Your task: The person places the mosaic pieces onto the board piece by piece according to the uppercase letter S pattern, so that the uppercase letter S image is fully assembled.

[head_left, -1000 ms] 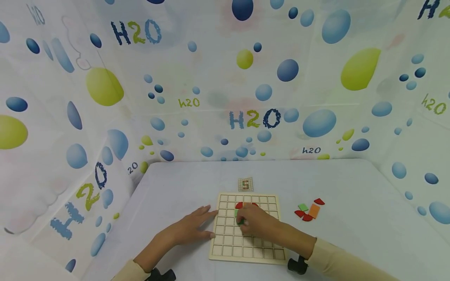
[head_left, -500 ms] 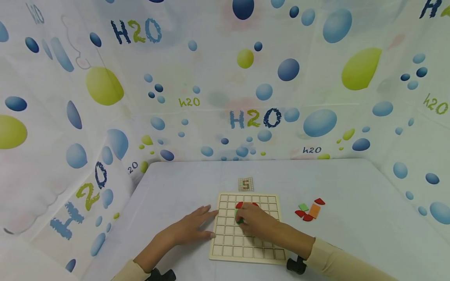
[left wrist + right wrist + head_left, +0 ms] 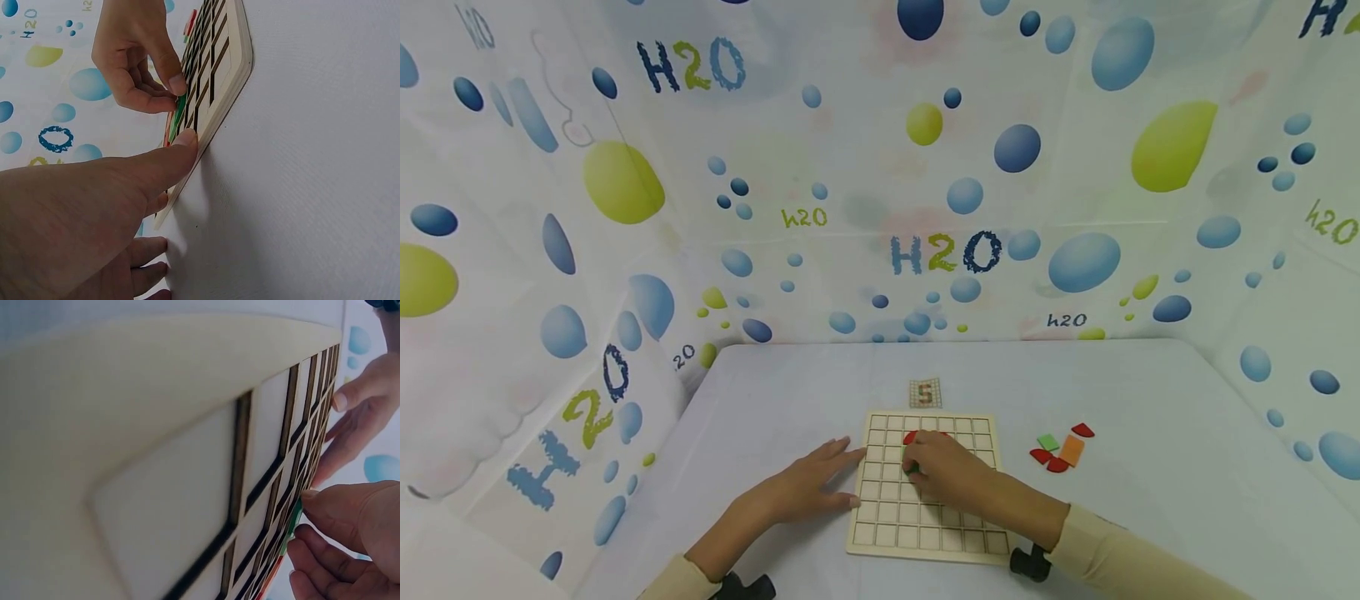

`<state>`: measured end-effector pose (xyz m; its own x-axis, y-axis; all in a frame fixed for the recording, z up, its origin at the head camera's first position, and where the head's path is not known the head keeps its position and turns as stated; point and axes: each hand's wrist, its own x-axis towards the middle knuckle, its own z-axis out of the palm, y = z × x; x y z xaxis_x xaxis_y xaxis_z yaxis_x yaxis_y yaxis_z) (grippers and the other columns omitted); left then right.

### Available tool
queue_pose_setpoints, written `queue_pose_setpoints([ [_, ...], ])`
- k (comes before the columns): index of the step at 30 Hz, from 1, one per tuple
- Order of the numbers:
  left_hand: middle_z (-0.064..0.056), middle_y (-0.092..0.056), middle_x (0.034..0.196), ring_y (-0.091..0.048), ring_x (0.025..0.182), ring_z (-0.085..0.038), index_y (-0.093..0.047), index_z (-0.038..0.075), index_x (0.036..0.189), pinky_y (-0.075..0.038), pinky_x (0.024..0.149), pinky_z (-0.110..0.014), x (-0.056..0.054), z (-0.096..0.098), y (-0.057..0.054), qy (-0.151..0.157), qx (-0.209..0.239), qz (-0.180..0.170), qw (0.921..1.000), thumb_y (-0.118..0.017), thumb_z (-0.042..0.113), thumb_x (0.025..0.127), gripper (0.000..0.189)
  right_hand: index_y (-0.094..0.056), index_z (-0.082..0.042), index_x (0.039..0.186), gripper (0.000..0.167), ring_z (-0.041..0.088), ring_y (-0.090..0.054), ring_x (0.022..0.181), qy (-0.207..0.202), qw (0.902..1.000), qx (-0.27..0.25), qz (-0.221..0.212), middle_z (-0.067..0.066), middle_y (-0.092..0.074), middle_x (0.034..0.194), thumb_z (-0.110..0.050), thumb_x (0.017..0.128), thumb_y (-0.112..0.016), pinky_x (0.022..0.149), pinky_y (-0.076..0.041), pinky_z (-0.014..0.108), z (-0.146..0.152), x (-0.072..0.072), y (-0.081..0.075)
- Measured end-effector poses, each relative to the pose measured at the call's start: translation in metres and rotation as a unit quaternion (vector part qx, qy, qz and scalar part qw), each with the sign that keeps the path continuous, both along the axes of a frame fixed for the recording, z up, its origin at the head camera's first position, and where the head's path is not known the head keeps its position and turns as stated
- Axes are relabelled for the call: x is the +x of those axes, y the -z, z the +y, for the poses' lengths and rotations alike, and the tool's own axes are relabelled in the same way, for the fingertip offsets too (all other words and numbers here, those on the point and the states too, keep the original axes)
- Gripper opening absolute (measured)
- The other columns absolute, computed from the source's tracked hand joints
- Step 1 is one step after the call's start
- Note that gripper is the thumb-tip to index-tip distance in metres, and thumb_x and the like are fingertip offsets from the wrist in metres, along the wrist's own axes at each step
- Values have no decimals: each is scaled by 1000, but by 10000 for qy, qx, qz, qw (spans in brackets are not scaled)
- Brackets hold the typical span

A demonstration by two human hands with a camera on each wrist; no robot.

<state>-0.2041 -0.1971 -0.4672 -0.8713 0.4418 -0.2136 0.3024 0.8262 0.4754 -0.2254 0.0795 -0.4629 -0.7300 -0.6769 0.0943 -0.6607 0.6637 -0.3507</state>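
Pinching a green piece [image 3: 179,111] at the grid board [image 3: 884,534], lower centre in the head view, the right hand [image 3: 946,468] may skew it if ridges [image 3: 242,456] catch; the spread left hand [image 3: 809,485] touches the board.

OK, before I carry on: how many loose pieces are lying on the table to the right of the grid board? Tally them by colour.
Red pieces: 3
Orange piece: 1
Green piece: 1
Total: 5
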Motion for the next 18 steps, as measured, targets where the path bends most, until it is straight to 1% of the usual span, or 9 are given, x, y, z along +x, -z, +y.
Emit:
queue_pose_setpoints([
  [5,-13,-29,173,-24,161,-37,-44,26,162,-30,125,-64,0,1,0,-30,-78,3,10000,-72,54,97,76,-77,-11,102,8,8,-59,91,47,9999,-82,-127,-5,-64,98,-12,95,-81,78,-55,19,1,-1,0],
  [14,-14,-30,173,-26,160,-38,-45,25,162,-32,124,-64,-1,1,0,-23,-22,-43,10000,-73,53,97,76,-78,-11,101,6,7,-55,88,81,9998,-123,-125,-6,-63,96,-13,95,-80,76,-53,20,3,-1,-1],
  [18,-14,-30,173,-27,160,-38,-45,25,162,-32,123,-65,0,1,0,-3,-32,-26,10000,-73,53,97,76,-78,-11,102,6,7,-55,87,-19,9997,-199,-121,-5,-64,97,-14,97,-79,76,-53,21,7,-3,0],
])
